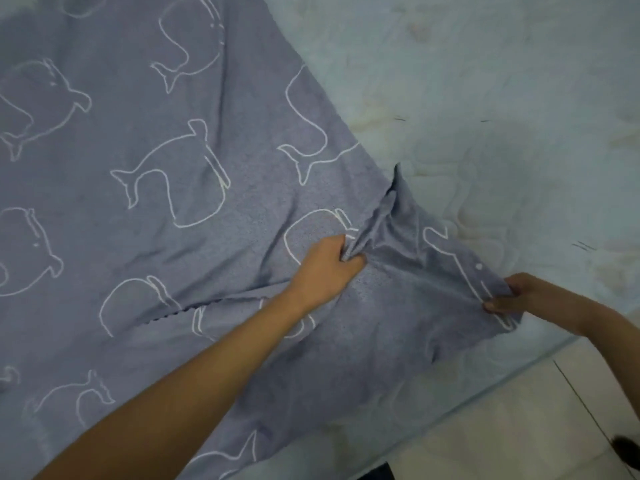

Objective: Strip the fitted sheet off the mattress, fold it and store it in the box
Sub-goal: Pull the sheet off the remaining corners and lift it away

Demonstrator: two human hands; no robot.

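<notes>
Blue-grey whale-print fitted sheet (180,237) lies rumpled on mattress (485,91), left hand (322,270) and right hand (517,294) fingers clamped on it.

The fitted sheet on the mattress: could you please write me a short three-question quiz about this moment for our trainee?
1. True or false: the fitted sheet covers the whole mattress.
2. What does the left hand hold? A) a bunched fold of the sheet; B) a box; C) nothing.
3. Fill in: the ___ hand pinches the sheet close to the mattress's near edge.

Key: 1 false, the mattress is bare at the upper right; 2 A; 3 the right hand.
</notes>
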